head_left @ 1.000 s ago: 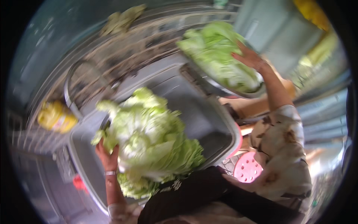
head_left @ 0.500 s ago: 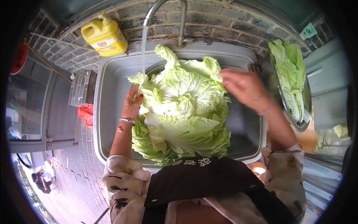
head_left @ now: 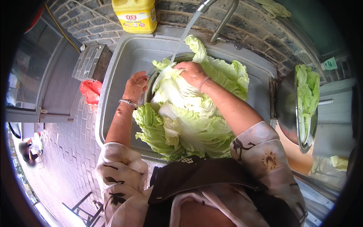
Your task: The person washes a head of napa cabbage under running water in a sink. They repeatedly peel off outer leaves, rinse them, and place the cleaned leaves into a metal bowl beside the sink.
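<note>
Sunlit brick wall [head_left: 264, 34] above, grey paved floor [head_left: 72, 151] left.

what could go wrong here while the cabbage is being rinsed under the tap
The cabbage is big and its outer leaves hang over the near rim of the sink, so water could run off them onto the apron. The left hand only touches its edge while the right hand presses on top, so the wet head might slip or shed leaves.

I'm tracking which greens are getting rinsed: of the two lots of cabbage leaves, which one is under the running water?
The big cabbage in the sink, held by both the left hand and right hand. The other leaves sit dry in the metal bowl at the right.
</note>
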Motion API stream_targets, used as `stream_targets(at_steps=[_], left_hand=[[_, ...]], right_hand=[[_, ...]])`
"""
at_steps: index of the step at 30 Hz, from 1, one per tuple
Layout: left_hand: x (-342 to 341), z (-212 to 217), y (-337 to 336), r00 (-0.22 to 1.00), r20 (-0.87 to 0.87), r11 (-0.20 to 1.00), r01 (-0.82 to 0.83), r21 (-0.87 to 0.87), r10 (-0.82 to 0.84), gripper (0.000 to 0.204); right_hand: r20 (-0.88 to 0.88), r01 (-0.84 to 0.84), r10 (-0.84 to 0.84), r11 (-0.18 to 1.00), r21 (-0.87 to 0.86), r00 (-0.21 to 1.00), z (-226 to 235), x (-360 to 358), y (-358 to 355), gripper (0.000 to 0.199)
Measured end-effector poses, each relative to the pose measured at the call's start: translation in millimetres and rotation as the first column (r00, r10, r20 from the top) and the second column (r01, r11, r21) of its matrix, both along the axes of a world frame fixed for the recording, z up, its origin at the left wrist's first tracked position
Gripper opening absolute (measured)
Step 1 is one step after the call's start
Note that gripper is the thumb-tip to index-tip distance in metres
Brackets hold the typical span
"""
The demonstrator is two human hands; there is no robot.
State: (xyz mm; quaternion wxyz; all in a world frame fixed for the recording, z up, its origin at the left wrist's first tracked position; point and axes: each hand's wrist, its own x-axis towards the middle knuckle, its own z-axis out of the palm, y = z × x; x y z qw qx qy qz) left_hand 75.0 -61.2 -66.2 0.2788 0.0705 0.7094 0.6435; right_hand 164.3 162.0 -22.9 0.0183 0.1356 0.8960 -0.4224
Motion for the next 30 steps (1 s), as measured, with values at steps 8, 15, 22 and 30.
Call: stream_targets(at_steps=[8, 15, 22, 30], left_hand=[[10, 18, 18, 0.998, -0.015, 0.996, -0.057, 0.068, 0.058, 0.052], [2, 15, 79, 0.963, 0.015, 0.948, 0.261, 0.183, -0.268, 0.061], [-3, 20, 98, 0.963, 0.043, 0.922, 0.240, 0.303, -0.265, 0.050], [-4, 31, 115, 0.958, -0.099, 0.938, 0.285, 0.199, -0.270, 0.052]], right_hand=[[-0.243, -0.093, 0.009, 0.937, -0.338, 0.970, 29, 16, 21, 0.051], [-0.284, -0.018, -0.203, 0.784, -0.621, 0.937, 34, 34, 45, 0.057], [-0.351, -0.074, -0.005, 0.975, -0.211, 0.936, 22, 57, 77, 0.057], [-0.116, -0.035, 0.052, 0.989, 0.145, 0.992, 31, 56, 72, 0.080]])
